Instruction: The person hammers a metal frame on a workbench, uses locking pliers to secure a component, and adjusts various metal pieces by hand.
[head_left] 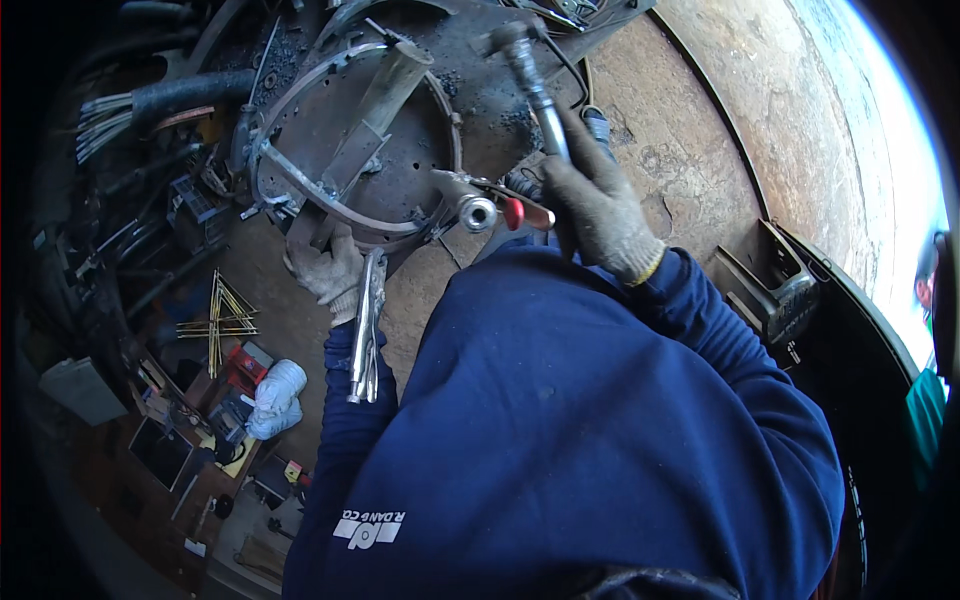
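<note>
So the hammer (537, 95) looked head-heavy to me, with a stiff shiny handle that could've been slick in a bare palm. Low on the handle seemed the best hold, and that's where the right hand (605, 205) had it, fingers wrapped tight, head up above the tabletop's near edge.

The steel ring (457, 140) sat on the tabletop (480, 75) close to the near edge, with a tube (395, 85) slanting across it. I'd call the ring heavy and rigid, nothing fragile, probably rough on the edges, so grab the rim with gloves on. The left hand (325, 270) was at its near-left rim, fingers curled a bit, but I couldn't tell if they'd closed on anything. Locking pliers (367, 325) hung right beside that wrist.

The tabletop was dark, scuffed metal with gritty bits scattered past the ring. Around it: worn concrete floor (680, 140), thin yellowish rods (220, 325) lying crossed off to the left, a white bundle (275, 400) near a red box (245, 370), and someone's green clothing (925, 420) at far right.
</note>
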